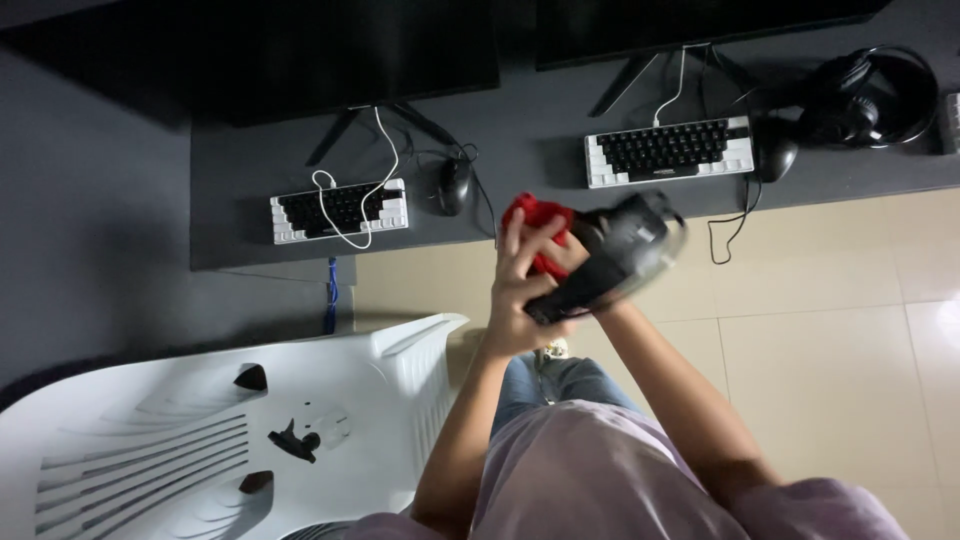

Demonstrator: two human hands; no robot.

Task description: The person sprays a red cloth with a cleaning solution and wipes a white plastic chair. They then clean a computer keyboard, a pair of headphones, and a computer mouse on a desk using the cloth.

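Both hands meet in front of me above the floor, just short of the desk edge. My left hand (515,290) grips a crumpled red cloth (535,215) and presses it against a black headset (620,255). The headset is blurred and tilted, running from lower left to upper right. My right hand (572,262) holds it from beneath and is mostly hidden behind it. My jeans and a light purple shirt show below the arms.
A dark desk (520,130) carries two white keyboards with black keys (340,210) (668,150), two black mice (453,185) (775,155), two monitors and another black headset (870,100). A white plastic chair (200,430) stands at lower left. Beige floor tiles (830,330) lie to the right.
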